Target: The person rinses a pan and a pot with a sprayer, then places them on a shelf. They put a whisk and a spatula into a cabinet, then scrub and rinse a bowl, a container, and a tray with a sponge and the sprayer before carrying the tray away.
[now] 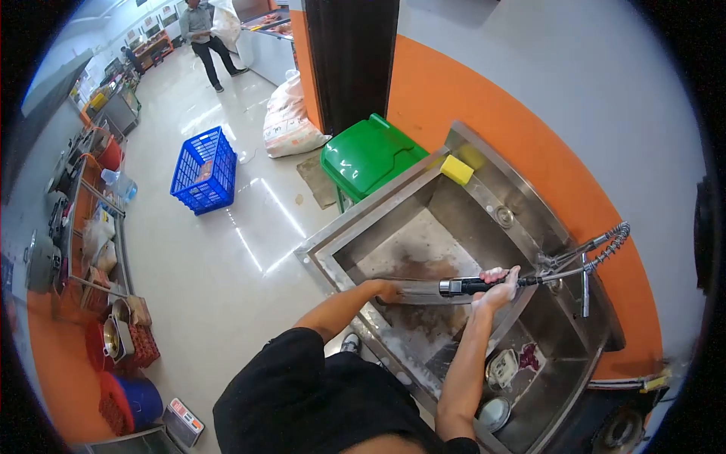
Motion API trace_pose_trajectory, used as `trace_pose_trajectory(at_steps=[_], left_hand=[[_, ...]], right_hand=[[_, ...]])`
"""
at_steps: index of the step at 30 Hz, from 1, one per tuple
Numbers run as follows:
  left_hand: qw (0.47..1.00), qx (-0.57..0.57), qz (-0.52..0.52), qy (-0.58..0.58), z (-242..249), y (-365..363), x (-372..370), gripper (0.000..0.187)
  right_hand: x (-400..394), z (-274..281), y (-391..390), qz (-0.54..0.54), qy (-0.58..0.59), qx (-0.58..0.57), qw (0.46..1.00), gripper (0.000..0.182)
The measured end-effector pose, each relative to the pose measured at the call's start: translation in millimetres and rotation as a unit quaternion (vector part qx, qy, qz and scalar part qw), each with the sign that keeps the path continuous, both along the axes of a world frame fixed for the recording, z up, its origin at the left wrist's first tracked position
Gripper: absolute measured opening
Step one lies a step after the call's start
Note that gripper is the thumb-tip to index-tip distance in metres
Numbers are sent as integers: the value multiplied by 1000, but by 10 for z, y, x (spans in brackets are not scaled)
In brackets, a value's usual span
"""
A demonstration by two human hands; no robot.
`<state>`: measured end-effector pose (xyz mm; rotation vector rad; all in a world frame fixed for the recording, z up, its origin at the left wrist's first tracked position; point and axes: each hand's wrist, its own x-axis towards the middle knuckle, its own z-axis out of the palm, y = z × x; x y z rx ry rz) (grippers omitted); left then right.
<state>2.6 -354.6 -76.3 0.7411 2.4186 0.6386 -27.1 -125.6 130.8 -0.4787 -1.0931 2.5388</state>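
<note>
My right hand [502,289], with suds on it, is wrapped round the black grip of a pull-down spray faucet [460,287]. The spray head points left over the stainless steel sink [344,257], and water streams out of it. My left hand [387,291] is in that stream above the basin's near side; water and blur hide its fingers. Brown, dirty water lies on the basin floor. In the right-hand basin are a soapy round dish [503,369], a dark red cloth-like piece [530,357] and a metal bowl [494,414].
A yellow sponge [457,170] lies on the sink's back ledge. Beyond the sink stand a green lidded bin [370,155], a white sack [291,121] and a blue crate [204,171]. Shelves with pots [41,261] line the left. A person [203,34] stands far back.
</note>
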Motion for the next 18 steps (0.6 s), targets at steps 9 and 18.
trace_pose_trajectory(at_steps=[9,18], left_hand=[[949,-23,312,-39,641,90,185,65],[802,-61,583,116,-194,40,28,26]], right_hand=[[-89,51,-83,1,31,-38,999,40],[-16,129,-102,-1,11,-36,999,41]])
